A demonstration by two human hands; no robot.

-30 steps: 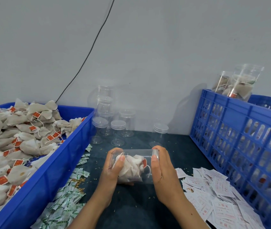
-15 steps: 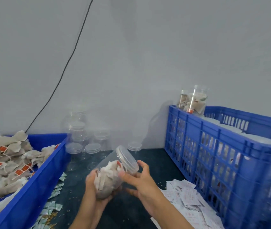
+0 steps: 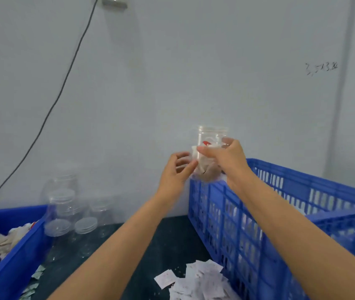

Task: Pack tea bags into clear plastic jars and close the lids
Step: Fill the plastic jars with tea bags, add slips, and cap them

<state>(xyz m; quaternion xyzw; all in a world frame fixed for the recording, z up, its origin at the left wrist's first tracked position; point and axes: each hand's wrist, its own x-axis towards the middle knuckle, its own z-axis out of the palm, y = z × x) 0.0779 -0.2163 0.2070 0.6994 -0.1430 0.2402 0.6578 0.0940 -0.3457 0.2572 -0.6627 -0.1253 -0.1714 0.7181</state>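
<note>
Two hands raised, right hand gripping lidded jar of tea bags above blue crate, left hand open beside it

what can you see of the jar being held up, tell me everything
The jar is clear plastic, upright, lid on top, packed with pale tea bags and one red tag. It is held in the air above the corner of the blue crate. The right hand grips its side; the left hand touches its lower left.

A dark tabletop holds a blue crate at right, a blue bin at left, clear lidded jars at far left, and paper slips near the crate.
</note>
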